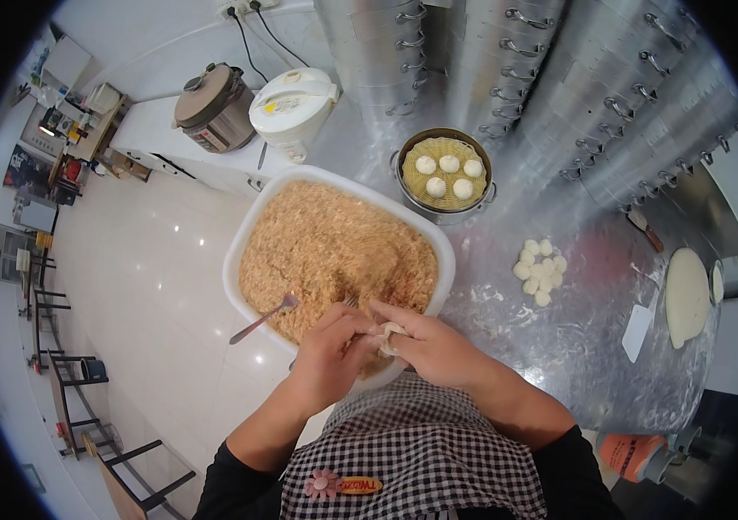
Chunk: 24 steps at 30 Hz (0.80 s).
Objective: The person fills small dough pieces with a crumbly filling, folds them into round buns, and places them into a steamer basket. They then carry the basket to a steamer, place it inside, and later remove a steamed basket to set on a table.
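Both hands meet over the near edge of a white plastic tub [445, 263] heaped with minced filling [323, 227]. Between my left hand [336, 354] and my right hand [437, 348], a piece of thin dough [392, 338] is pinched by the fingers of both; its underside is hidden. A fork or spoon with a dark handle [258, 326] leans on the tub's left rim, its head on the filling. Metal tines [350, 300] show just beyond my left fingers. Beyond the tub, several filled buns [449, 164] sit on a woven liner in a round metal steamer [431, 209].
Small dough balls [542, 267] lie on the floured metal table [486, 338]. Farther right are a white scraper [636, 333], a large dough piece [687, 296] and a wooden-handled scraper [646, 229]. Tall steamer stacks [499, 58] line the back, beside a rice cooker [292, 110] and a pressure cooker [213, 107].
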Motion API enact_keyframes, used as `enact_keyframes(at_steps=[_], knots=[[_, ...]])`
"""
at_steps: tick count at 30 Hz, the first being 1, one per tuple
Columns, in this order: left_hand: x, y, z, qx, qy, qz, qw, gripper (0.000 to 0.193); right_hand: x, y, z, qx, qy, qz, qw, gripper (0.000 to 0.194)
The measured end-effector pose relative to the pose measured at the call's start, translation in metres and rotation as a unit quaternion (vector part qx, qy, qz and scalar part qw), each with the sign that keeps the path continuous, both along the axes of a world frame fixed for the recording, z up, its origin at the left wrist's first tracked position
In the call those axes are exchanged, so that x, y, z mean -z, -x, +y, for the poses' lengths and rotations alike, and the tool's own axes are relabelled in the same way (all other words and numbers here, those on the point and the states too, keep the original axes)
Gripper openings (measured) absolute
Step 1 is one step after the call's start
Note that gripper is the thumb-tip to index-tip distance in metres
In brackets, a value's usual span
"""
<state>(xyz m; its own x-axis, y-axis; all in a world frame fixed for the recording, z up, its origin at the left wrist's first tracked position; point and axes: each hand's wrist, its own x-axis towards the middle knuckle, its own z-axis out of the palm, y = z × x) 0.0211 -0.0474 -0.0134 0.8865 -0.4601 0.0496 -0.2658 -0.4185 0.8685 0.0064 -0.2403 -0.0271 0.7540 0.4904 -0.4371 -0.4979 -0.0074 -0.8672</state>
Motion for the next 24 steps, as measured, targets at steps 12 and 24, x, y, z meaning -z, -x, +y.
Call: enact_keyframes(at_steps=[12, 24], knots=[[-0.014, -0.008, -0.003, 0.059, 0.015, -0.069, 0.996, 0.024, -0.012, -0.014, -0.02, -0.04, -0.055, -0.114, 0.991, 0.067], [-0.02, -0.007, -0.013, 0.081, -0.004, -0.115, 0.99, 0.028, -0.013, -0.01, -0.022, -0.036, -0.024, -0.165, 0.985, 0.055]])
